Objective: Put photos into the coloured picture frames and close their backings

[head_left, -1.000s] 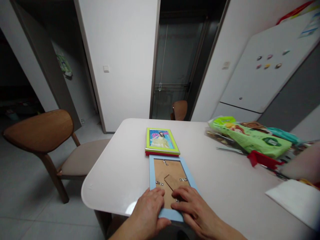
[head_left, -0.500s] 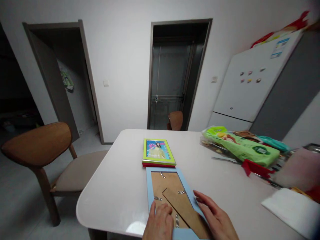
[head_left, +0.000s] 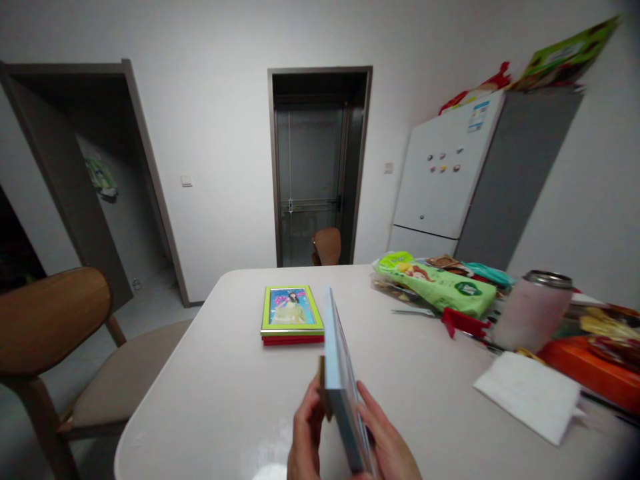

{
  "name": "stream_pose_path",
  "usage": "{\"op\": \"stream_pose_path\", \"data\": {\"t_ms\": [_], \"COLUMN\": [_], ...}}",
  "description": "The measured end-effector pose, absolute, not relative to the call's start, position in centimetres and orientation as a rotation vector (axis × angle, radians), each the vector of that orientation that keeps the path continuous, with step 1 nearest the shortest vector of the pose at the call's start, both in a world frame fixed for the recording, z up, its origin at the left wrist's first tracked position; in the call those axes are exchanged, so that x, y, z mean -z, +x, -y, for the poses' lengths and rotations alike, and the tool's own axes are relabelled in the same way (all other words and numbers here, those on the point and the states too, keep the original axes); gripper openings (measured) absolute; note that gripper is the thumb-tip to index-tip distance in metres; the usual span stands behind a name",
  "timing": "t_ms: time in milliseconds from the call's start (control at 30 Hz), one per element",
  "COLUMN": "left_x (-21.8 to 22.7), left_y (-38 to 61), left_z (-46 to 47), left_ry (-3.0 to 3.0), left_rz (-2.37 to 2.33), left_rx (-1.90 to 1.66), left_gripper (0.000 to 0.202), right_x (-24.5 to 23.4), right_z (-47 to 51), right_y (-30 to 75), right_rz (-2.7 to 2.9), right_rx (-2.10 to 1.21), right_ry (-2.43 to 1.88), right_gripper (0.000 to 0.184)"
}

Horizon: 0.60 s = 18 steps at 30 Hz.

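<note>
A light blue picture frame (head_left: pixel 343 380) stands on edge above the near side of the white table (head_left: pixel 230 387), seen almost edge-on. My left hand (head_left: pixel 306 437) grips its brown back side, where a cardboard stand shows. My right hand (head_left: pixel 387 443) holds its front side, fingers pressed against it. Beyond them a green picture frame (head_left: pixel 291 309) with a photo lies flat on top of a red frame (head_left: pixel 293 340).
A green snack bag (head_left: pixel 436 283), red-handled scissors (head_left: pixel 463 323), a pink tumbler (head_left: pixel 533 310), a white folded paper (head_left: pixel 530 393) and an orange box (head_left: pixel 587 363) crowd the table's right side. A wooden chair (head_left: pixel 55 333) stands at the left. A fridge (head_left: pixel 445 173) stands behind.
The blue frame lay face down on the table under both hands; now both hands have lifted it and turned it up on edge. The camera has tilted up and back.
</note>
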<state>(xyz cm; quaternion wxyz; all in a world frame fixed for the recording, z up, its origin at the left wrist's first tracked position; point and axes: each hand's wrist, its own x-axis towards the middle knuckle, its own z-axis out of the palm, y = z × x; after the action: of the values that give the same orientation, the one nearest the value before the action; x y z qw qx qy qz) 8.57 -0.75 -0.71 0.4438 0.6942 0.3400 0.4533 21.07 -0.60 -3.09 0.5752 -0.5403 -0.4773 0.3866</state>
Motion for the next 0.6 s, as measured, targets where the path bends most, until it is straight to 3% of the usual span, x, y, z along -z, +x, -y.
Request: {"op": "stream_pose_path", "data": {"t_ms": [67, 200, 333, 600], "left_x": [-1.3, -2.7, 0.1, 3.6], "left_y": [8.5, 9.9, 13.5, 17.7], "left_z": [0.2, -1.0, -2.1, -4.3], "left_ry": [1.609, 1.428, 1.437, 2.015], "left_rz": [-0.801, -0.652, -0.491, -1.014], "left_rx": [-1.199, -1.200, -1.032, -0.710], "left_gripper": [0.090, 0.083, 0.073, 0.061], "right_x": [1.8, -0.3, 0.0, 2.3], "right_z": [0.7, -0.6, -3.2, -6.3], "right_y": [22.9, 29.1, 35.8, 40.7], "right_rz": [0.816, 0.745, 1.026, 1.279], "right_rx": [-1.079, -0.992, -0.637, -0.319], "right_ry": [-1.160, -1.379, -1.736, -2.025], "right_gripper": [0.058, 0.067, 0.057, 0.033]}}
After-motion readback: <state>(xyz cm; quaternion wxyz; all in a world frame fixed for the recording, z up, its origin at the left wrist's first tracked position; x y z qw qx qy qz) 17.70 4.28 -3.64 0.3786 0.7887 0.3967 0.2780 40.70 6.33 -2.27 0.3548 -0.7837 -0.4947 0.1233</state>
